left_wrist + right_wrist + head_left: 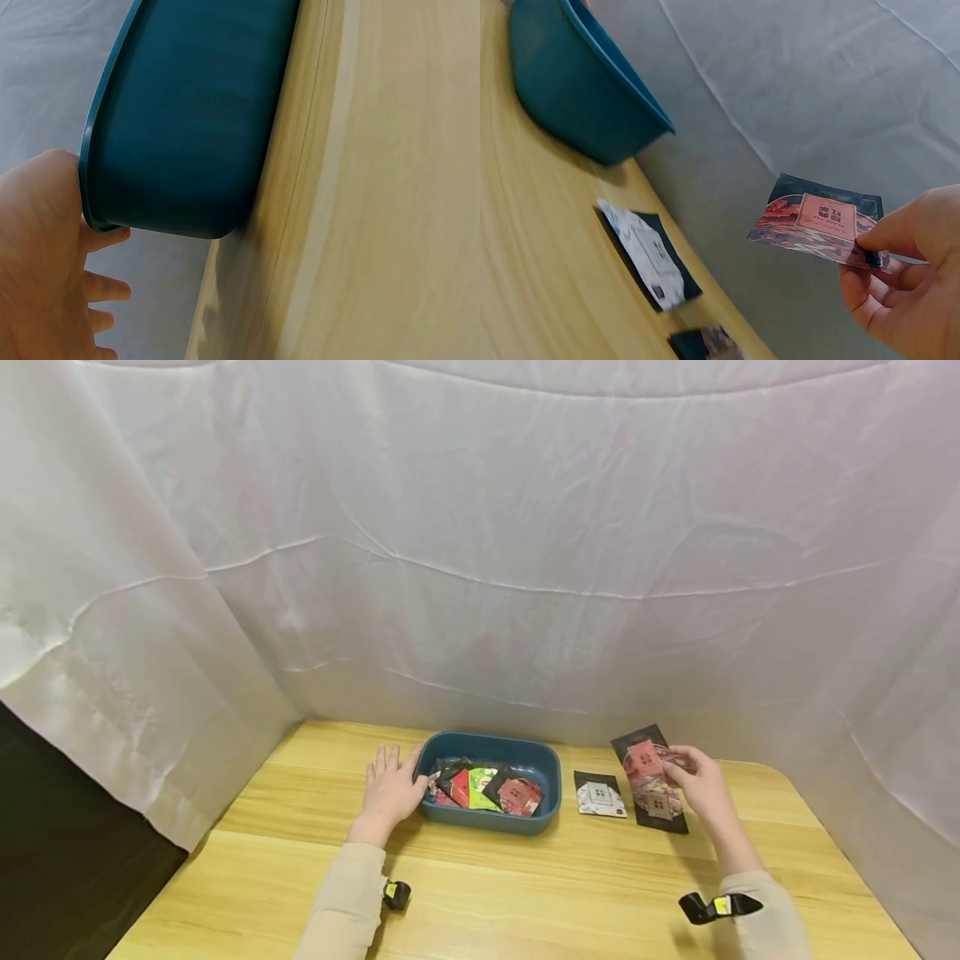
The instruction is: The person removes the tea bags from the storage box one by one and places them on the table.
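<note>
In the head view my right hand (697,781) pinches the edge of a black-and-red tea sachet (643,758) between thumb and fingers. The right wrist view shows this sachet raised off the table, its pink label reading "black tea". Below it lies a dark tea sachet with a brownish label (660,806), and to its left a white-and-black sachet (598,793). At the left end of a blue-green plastic bin (480,820), my left hand (392,789) rests on the rim, its fingers straight and spread. Inside the bin are several sachets, including a green-and-red one (480,787) and a red-labelled one (519,795).
The light wooden table (487,885) carries all of this. Pale cloth curtains (487,635) hang behind it and on both sides. Dark material (67,843) shows at the lower left.
</note>
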`<action>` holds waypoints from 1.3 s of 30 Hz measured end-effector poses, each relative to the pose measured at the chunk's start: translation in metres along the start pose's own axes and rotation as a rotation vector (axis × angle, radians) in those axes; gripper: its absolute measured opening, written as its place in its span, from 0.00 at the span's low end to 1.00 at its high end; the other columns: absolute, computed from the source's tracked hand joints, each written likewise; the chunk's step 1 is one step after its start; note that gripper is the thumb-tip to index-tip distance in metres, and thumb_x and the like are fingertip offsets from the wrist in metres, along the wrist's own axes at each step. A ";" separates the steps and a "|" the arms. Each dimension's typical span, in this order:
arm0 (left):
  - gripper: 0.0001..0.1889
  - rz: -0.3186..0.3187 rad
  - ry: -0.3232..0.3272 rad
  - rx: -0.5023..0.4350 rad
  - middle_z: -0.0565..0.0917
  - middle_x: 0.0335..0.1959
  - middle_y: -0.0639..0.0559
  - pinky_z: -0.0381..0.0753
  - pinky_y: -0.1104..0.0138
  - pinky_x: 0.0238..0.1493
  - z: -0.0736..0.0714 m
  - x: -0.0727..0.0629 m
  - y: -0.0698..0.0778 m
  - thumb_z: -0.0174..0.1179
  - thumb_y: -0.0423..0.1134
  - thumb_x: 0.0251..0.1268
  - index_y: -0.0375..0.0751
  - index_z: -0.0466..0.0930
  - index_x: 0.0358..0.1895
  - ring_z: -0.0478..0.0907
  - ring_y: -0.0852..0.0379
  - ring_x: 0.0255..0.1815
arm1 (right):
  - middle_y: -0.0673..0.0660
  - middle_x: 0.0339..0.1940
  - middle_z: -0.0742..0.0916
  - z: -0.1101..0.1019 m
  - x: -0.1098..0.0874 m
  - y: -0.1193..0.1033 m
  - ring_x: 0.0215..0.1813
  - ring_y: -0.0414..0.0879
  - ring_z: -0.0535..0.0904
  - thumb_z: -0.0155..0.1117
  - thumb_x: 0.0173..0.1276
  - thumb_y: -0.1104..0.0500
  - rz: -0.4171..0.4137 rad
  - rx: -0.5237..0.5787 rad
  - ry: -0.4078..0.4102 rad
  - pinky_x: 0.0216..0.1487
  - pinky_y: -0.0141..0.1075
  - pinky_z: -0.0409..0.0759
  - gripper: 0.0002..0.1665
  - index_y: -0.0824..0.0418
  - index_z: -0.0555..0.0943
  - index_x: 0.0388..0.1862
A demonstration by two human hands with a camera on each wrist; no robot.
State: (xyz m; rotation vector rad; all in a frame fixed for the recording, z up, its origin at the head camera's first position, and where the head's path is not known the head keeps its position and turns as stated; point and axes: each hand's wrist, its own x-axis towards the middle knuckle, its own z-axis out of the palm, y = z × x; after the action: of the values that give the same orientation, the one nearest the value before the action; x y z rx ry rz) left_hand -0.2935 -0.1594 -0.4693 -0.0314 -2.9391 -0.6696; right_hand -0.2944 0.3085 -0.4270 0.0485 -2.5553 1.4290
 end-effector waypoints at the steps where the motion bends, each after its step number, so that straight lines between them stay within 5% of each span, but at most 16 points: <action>1: 0.31 0.000 0.002 0.000 0.53 0.77 0.31 0.41 0.35 0.75 0.000 0.000 0.000 0.48 0.50 0.70 0.50 0.59 0.76 0.39 0.31 0.79 | 0.77 0.53 0.80 -0.002 -0.001 0.003 0.33 0.23 0.77 0.54 0.73 0.65 0.001 -0.010 0.004 0.39 0.23 0.82 0.24 0.77 0.68 0.64; 20: 0.32 0.003 0.003 -0.013 0.53 0.77 0.32 0.41 0.35 0.75 0.002 0.002 -0.001 0.49 0.51 0.70 0.50 0.59 0.76 0.36 0.31 0.80 | 0.74 0.45 0.85 -0.039 -0.019 0.050 0.29 0.24 0.78 0.54 0.72 0.65 0.072 -0.077 0.055 0.35 0.24 0.83 0.25 0.80 0.67 0.63; 30: 0.32 -0.002 -0.001 -0.007 0.52 0.78 0.32 0.42 0.36 0.75 0.002 0.001 -0.002 0.48 0.51 0.71 0.51 0.59 0.76 0.36 0.32 0.80 | 0.45 0.33 0.85 -0.054 -0.027 0.075 0.29 0.24 0.77 0.53 0.73 0.61 0.191 -0.061 0.104 0.36 0.25 0.83 0.27 0.79 0.66 0.64; 39: 0.31 -0.003 0.006 -0.007 0.53 0.77 0.32 0.43 0.35 0.75 0.001 -0.001 -0.001 0.48 0.50 0.70 0.49 0.60 0.75 0.37 0.31 0.80 | 0.37 0.26 0.81 -0.063 -0.032 0.090 0.27 0.26 0.77 0.52 0.73 0.63 0.260 -0.020 0.137 0.33 0.25 0.83 0.28 0.81 0.64 0.64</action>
State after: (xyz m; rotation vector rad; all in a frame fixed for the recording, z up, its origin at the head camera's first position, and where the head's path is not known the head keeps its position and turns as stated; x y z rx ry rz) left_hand -0.2930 -0.1596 -0.4708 -0.0261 -2.9312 -0.6792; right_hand -0.2641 0.4064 -0.4770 -0.3843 -2.5338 1.4354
